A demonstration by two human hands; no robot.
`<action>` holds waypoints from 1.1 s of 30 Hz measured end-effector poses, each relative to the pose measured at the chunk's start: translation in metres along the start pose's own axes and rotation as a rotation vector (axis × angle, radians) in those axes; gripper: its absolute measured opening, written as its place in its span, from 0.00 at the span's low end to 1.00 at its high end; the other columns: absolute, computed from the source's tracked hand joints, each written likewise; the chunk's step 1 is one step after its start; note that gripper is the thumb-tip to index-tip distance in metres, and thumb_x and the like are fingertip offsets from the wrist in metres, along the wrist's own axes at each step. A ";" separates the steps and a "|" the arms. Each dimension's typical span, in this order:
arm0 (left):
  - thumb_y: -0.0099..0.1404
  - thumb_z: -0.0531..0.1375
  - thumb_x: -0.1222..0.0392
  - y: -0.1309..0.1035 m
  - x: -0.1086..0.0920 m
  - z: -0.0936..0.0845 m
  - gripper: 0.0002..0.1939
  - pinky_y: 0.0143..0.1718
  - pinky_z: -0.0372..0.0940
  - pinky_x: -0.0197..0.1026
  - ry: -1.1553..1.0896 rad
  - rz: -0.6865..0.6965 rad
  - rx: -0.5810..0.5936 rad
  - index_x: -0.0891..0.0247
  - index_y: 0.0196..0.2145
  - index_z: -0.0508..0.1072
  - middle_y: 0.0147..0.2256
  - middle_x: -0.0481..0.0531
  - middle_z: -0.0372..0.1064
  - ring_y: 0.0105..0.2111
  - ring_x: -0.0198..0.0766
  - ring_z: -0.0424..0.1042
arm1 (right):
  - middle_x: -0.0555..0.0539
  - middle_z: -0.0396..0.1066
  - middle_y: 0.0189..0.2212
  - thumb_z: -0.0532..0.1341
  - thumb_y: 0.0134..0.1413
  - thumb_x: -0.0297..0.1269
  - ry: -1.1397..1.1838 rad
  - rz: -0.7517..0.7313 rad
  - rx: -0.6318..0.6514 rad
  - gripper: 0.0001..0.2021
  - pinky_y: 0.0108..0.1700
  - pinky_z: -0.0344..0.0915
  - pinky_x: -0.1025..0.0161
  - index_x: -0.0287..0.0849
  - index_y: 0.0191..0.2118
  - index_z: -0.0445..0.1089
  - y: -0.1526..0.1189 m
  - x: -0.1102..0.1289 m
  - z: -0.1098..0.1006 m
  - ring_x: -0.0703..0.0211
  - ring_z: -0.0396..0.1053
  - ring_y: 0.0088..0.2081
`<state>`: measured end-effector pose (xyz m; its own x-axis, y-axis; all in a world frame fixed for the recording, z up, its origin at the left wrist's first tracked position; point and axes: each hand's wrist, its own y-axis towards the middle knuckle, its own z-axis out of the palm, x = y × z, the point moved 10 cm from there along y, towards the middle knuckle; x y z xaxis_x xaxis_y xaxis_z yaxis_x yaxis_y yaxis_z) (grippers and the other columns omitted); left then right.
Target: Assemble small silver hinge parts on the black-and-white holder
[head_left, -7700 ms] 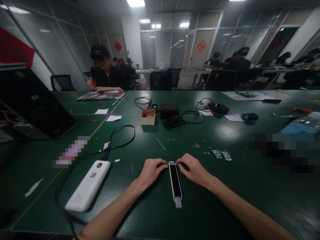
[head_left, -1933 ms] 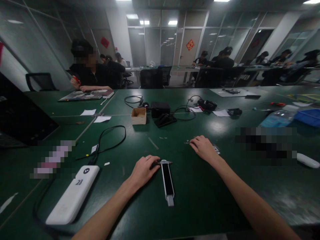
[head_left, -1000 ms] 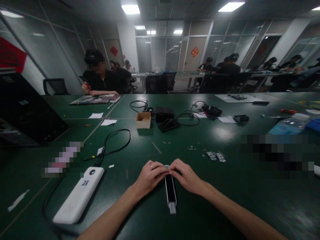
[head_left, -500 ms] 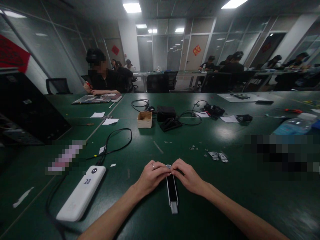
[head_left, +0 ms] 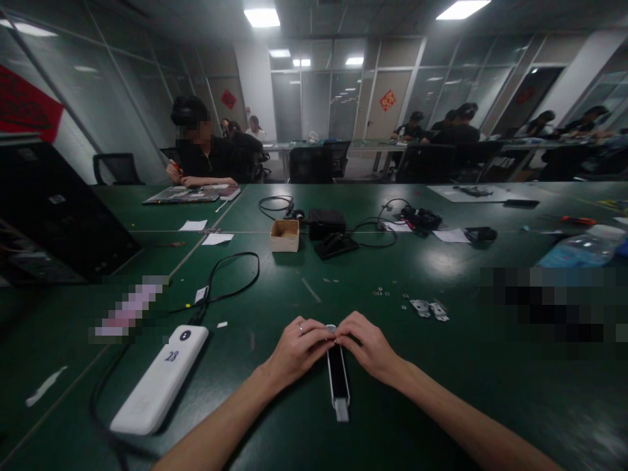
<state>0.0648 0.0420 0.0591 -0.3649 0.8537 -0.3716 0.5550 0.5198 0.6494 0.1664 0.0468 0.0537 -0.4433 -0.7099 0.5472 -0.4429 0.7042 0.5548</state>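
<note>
A narrow black strip in a silver frame (head_left: 338, 381) lies lengthwise on the green table (head_left: 441, 392), its far end toward me hidden under my fingers. My left hand (head_left: 297, 348), with a ring on one finger, and my right hand (head_left: 369, 345) meet fingertip to fingertip over that far end, both pinching at it. What small part sits between the fingertips cannot be made out. Small metal rings (head_left: 377, 292) and two silver brackets (head_left: 430, 309) lie just beyond my right hand.
A white power bank (head_left: 159, 379) marked 28 with a black cable (head_left: 230, 275) lies at left. Farther back are a small cardboard box (head_left: 284, 235), a black box with cables (head_left: 326, 222), paper slips and a water bottle (head_left: 574, 250). A seated person (head_left: 201, 154) works at the far left.
My right hand came back from the small parts beside the brackets to the strip's far end, joining my left hand. Over the last second both hands have stayed there almost still.
</note>
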 end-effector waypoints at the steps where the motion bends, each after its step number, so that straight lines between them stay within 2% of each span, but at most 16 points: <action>1: 0.69 0.55 0.60 0.000 0.000 0.000 0.08 0.36 0.65 0.39 -0.003 -0.003 -0.006 0.63 0.41 0.72 0.35 0.54 0.74 0.35 0.36 0.73 | 0.47 0.69 0.30 0.54 0.62 0.34 -0.003 -0.007 -0.014 0.07 0.37 0.66 0.59 0.42 0.35 0.69 0.000 0.000 -0.001 0.58 0.66 0.34; 10: 0.69 0.54 0.58 -0.001 0.002 0.001 0.09 0.32 0.67 0.36 -0.023 -0.054 -0.002 0.62 0.41 0.72 0.32 0.51 0.75 0.27 0.33 0.71 | 0.47 0.70 0.31 0.56 0.60 0.33 0.002 -0.043 -0.095 0.07 0.37 0.67 0.58 0.44 0.37 0.72 -0.003 0.004 -0.006 0.58 0.66 0.35; 22: 0.64 0.57 0.59 -0.005 0.017 0.007 0.08 0.27 0.68 0.32 -0.202 -0.221 0.028 0.63 0.39 0.72 0.29 0.49 0.73 0.25 0.32 0.72 | 0.47 0.68 0.32 0.58 0.58 0.33 -0.020 -0.081 -0.155 0.08 0.35 0.67 0.59 0.50 0.38 0.75 -0.006 0.004 -0.011 0.58 0.65 0.35; 29: 0.62 0.58 0.62 -0.002 0.011 0.004 0.08 0.29 0.67 0.32 -0.203 -0.165 0.013 0.64 0.40 0.72 0.30 0.50 0.73 0.25 0.31 0.72 | 0.47 0.68 0.31 0.60 0.57 0.37 -0.002 0.006 -0.177 0.06 0.36 0.68 0.59 0.46 0.39 0.72 -0.004 -0.001 -0.013 0.57 0.67 0.35; 33: 0.62 0.57 0.64 0.001 0.006 0.003 0.06 0.32 0.67 0.33 -0.198 -0.109 0.030 0.64 0.37 0.72 0.32 0.51 0.74 0.29 0.33 0.73 | 0.47 0.70 0.32 0.61 0.56 0.38 -0.030 0.015 -0.162 0.05 0.36 0.68 0.58 0.45 0.37 0.71 -0.002 -0.003 -0.013 0.56 0.67 0.36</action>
<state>0.0655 0.0479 0.0556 -0.2715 0.7803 -0.5634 0.5436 0.6074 0.5792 0.1794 0.0472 0.0591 -0.4731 -0.6970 0.5389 -0.3057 0.7036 0.6415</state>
